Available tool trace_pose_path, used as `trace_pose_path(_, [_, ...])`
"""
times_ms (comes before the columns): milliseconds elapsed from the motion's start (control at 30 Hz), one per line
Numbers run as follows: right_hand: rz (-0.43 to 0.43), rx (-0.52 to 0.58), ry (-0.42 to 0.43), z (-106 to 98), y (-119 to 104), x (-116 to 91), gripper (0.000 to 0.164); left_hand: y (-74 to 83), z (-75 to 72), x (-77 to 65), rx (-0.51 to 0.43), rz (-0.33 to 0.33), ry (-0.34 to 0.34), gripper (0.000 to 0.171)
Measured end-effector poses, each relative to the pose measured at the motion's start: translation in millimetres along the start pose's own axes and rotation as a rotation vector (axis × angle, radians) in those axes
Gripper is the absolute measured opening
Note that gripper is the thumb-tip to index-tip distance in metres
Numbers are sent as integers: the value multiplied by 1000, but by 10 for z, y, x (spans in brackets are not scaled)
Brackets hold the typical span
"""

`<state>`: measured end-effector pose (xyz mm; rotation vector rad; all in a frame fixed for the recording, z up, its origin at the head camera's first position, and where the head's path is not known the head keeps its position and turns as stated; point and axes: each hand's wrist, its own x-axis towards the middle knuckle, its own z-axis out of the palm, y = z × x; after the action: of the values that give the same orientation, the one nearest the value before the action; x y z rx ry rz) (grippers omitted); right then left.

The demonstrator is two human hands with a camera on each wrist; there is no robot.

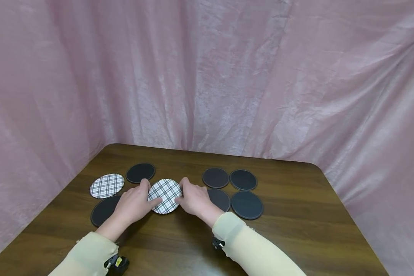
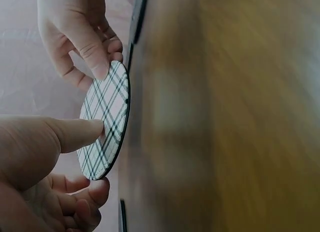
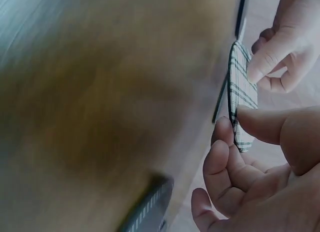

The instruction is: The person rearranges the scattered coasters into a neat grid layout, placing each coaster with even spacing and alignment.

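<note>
A round coaster (image 1: 165,196) with a white and dark plaid face is held between both hands above the wooden table. My left hand (image 1: 134,201) pinches its left edge, thumb on the plaid face and fingers beneath. On the opposite edge my right hand (image 1: 196,197) pinches it the same way. In the left wrist view the plaid coaster (image 2: 105,122) is tilted and shows a thin dark rim. The right wrist view shows the same coaster (image 3: 242,91) nearly edge-on, with a thumb pressing its face.
Left of the hands lie another plaid coaster (image 1: 107,186), a black coaster (image 1: 140,173) and a partly covered dark one (image 1: 103,211). Several dark coasters stand grouped on the right, among them a black one (image 1: 247,205). A pink curtain (image 1: 207,76) hangs behind the table (image 1: 296,230).
</note>
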<state>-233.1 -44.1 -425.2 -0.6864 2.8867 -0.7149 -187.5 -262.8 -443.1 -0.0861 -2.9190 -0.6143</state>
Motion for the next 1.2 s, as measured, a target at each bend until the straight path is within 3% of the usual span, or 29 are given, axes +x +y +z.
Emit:
trace_pose_path(200, [17, 17, 7, -203, 231, 1, 37, 238, 50, 191, -20, 27, -7, 47])
trace_pose_path(433, [34, 27, -31, -336, 442, -7, 41, 405, 137, 296, -31, 19, -84, 45])
trace_pose_path(733, [7, 34, -48, -375, 580, 27, 39, 456, 192, 408, 1, 41, -97, 50])
trace_pose_path(1200, [-74, 11, -56, -361, 740, -13, 36, 502, 285, 373, 30, 30, -125, 51])
